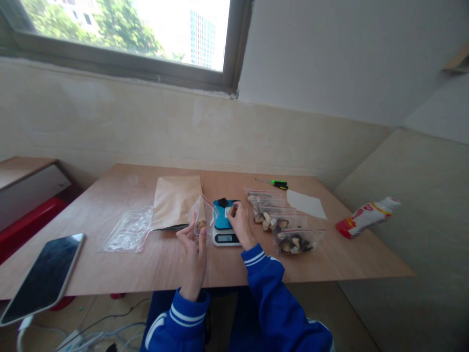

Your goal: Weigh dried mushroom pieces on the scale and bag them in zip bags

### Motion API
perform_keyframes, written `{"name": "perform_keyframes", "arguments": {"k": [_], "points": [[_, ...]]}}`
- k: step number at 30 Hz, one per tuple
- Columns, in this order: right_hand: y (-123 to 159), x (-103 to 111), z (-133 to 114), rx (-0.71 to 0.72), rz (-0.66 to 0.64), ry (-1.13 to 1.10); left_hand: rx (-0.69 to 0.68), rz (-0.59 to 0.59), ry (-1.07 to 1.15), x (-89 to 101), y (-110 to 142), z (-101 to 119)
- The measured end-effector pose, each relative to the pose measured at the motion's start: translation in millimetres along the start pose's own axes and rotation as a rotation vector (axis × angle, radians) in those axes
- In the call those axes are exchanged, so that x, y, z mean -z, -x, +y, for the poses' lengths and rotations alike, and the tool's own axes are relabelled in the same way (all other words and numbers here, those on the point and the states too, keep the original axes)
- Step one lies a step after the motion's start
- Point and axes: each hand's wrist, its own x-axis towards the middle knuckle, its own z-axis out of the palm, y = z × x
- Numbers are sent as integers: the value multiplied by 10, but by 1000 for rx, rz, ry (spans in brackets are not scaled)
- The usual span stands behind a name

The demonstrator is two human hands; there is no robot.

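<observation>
My left hand [194, 254] holds a small clear zip bag [202, 214] upright; a few brown pieces lie in its bottom. My right hand [241, 224] pinches a small brown piece [232, 210] over the blue platform of a kitchen scale [225, 227]. One dark piece [223, 202] rests on the far part of the scale. Both sleeves are blue with white stripes. To the right of the scale lies a row of filled zip bags [282, 224] with dark and pale dried pieces.
A brown paper pouch [176, 200] lies left of the scale, with empty clear bags [129, 230] beside it. A phone [44, 276] overhangs the table's near left corner. A green screwdriver [278, 184], white paper [306, 204] and a red-white pouch [366, 216] lie right.
</observation>
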Motion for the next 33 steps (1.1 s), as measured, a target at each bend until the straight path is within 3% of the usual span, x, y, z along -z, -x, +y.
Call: {"name": "perform_keyframes", "arguments": {"k": [13,22,28,33], "points": [[-67,146,112,-127,57,-395,29,-12,-26,30,-21,44],[-64,232,6,-201,28,-515,22,-15,-10,32,-16,82],[-65,523,-353,-201,44,-760,30,-42,-16,13,-5,80],[-5,702,-856,-92,-83,-835,6,-25,20,-44,-8,37]]}}
